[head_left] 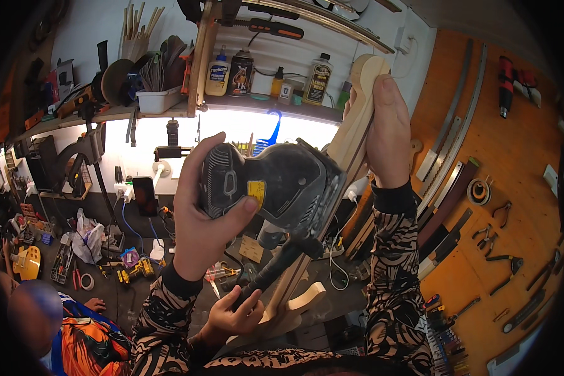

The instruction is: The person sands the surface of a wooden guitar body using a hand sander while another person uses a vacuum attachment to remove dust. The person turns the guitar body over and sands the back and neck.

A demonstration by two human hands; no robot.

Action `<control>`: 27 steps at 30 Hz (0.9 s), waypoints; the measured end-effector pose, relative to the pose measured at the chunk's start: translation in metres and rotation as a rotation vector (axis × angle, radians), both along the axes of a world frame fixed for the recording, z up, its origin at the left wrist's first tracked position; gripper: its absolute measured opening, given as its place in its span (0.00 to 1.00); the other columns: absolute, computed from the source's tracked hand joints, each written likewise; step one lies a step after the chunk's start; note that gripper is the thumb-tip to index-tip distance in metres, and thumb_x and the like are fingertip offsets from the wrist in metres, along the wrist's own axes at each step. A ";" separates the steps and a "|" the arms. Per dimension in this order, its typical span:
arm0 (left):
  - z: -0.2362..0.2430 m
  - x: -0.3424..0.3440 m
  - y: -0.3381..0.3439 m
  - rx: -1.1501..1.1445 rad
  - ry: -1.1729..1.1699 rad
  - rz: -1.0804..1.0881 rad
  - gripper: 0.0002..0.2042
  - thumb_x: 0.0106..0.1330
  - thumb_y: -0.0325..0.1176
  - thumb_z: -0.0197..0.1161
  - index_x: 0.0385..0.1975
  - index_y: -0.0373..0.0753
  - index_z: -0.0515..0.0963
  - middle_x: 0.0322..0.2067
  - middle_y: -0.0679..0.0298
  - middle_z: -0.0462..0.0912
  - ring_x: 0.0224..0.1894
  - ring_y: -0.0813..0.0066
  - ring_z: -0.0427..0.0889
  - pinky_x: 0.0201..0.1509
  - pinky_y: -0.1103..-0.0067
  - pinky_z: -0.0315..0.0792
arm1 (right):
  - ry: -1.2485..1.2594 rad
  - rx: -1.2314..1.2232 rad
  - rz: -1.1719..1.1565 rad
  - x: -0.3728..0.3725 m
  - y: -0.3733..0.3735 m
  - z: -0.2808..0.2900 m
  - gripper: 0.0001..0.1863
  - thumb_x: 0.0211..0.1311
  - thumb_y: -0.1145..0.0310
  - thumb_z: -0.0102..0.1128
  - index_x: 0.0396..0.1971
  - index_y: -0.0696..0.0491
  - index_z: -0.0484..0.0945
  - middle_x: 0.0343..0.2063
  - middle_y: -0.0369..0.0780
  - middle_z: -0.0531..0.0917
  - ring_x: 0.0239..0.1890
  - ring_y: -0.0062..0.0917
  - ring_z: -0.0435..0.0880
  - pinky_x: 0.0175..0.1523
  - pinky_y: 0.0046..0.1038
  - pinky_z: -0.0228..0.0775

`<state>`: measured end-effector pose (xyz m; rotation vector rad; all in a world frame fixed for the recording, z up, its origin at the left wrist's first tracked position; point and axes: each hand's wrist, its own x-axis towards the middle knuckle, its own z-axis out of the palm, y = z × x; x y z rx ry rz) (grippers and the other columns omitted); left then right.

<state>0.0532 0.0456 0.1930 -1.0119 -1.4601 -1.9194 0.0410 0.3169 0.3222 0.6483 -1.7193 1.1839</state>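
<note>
In the middle, my left hand (pixel 197 229) is wrapped round a black and grey electric sander (pixel 288 178), thumb on its side. The sander's flat pad lies along the edge of a long pale wooden piece (pixel 349 135), shaped like a guitar neck with darker stripes. My right hand (pixel 388 135) grips that piece near its rounded upper end. Its lower end shows a curved horn (pixel 307 297). A black hose (pixel 279 266) runs down from the sander, and another person's hand (pixel 235 313) holds it from below.
Another person (pixel 84 332) is at the lower left. Behind the sander stands a dark workbench (pixel 182 219) with a yellow drill (pixel 135 271), a plastic bag (pixel 89 235) and cables. Bottles (pixel 241 72) line the shelf above. Hand tools hang on the orange board (pixel 464 207) at the right.
</note>
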 end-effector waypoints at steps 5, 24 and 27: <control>0.003 0.004 0.005 -0.071 -0.035 0.076 0.42 0.63 0.37 0.77 0.78 0.38 0.68 0.58 0.61 0.81 0.58 0.74 0.82 0.64 0.75 0.76 | 0.007 -0.050 0.016 -0.004 0.001 -0.001 0.26 0.91 0.48 0.44 0.57 0.57 0.79 0.39 0.38 0.85 0.38 0.20 0.84 0.45 0.24 0.80; -0.007 -0.013 0.005 -0.004 -0.004 -0.039 0.42 0.61 0.24 0.79 0.78 0.36 0.67 0.59 0.64 0.81 0.59 0.78 0.81 0.66 0.77 0.76 | -0.002 -0.027 -0.020 -0.016 0.002 -0.001 0.29 0.89 0.42 0.46 0.54 0.56 0.80 0.36 0.36 0.84 0.35 0.18 0.84 0.42 0.24 0.79; -0.005 -0.010 0.002 -0.055 -0.009 0.013 0.42 0.61 0.25 0.79 0.78 0.36 0.68 0.59 0.64 0.81 0.59 0.78 0.81 0.66 0.77 0.76 | -0.003 -0.019 -0.012 -0.011 -0.002 0.001 0.31 0.88 0.40 0.47 0.54 0.56 0.80 0.36 0.36 0.84 0.36 0.18 0.84 0.43 0.23 0.79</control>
